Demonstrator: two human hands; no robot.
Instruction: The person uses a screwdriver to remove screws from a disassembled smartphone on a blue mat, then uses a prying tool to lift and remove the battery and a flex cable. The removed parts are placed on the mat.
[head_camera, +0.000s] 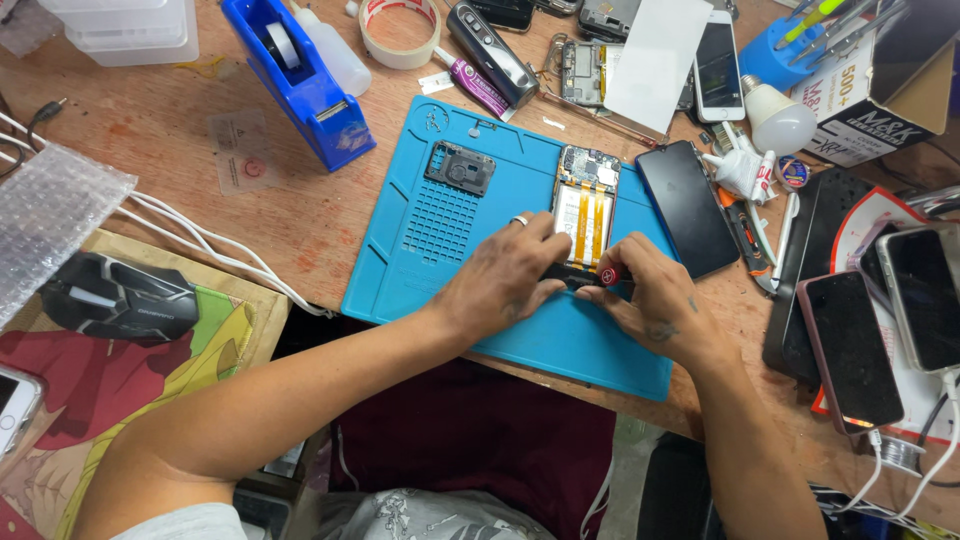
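An opened phone (585, 205) with its back off, showing a white battery and orange ribbon cables, lies on a blue repair mat (440, 240). My left hand (505, 275), with a ring on one finger, presses on the phone's lower end. My right hand (650, 295) grips a small red-capped screwdriver (610, 272) at that same lower end. A black plastic cover piece (459, 167) rests on the mat's upper left. A black phone back panel (688, 207) lies face down just right of the opened phone.
Blue tape dispenser (300, 80), tape roll (400, 30) and another bare phone frame (585, 70) lie at the far edge. Several phones (850, 350) with charging cables sit on the right. A black mouse (120, 297) on a printed pad and bubble wrap (50, 225) are left.
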